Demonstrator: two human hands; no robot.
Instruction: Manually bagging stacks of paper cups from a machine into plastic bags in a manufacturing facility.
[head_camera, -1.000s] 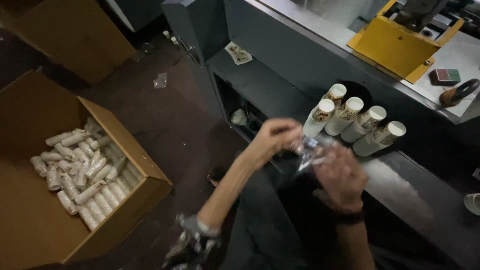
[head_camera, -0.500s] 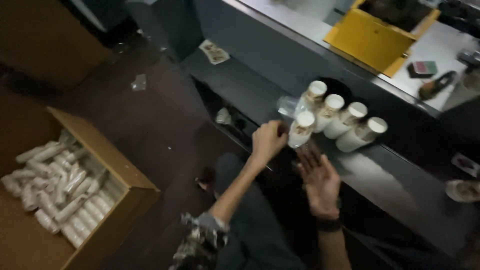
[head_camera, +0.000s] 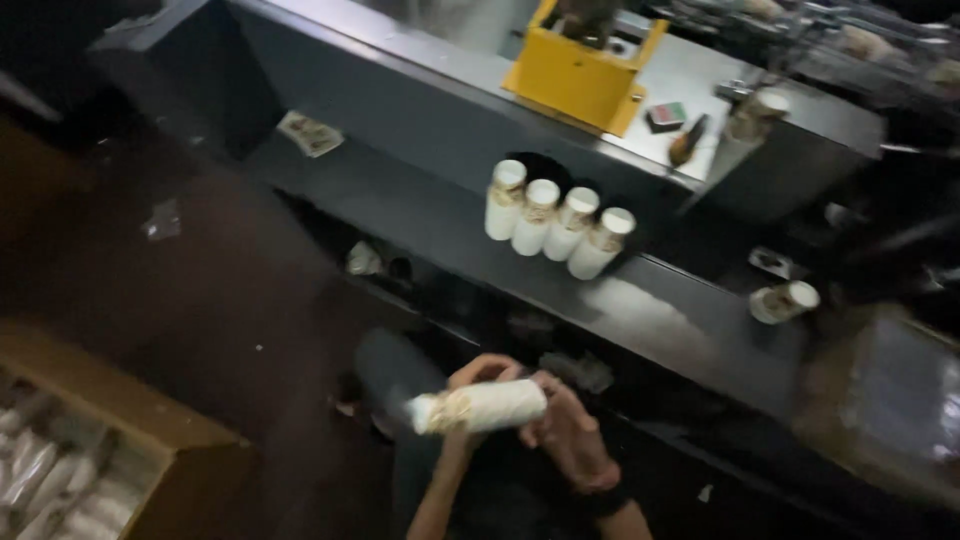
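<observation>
Holding a wrapped stack of paper cups (head_camera: 480, 407) sideways, I've got left hand (head_camera: 478, 378) and right hand (head_camera: 565, 430) gripping it, long axis left-right.

Dim, motion-blurred view, floor in deep shadow, brightest on the upper countertop (head_camera: 690, 75)

dim room, dark floor (head_camera: 230, 260), long grey metal bench (head_camera: 420, 130) with yellow box-shaped fixture (head_camera: 580, 75)
</observation>
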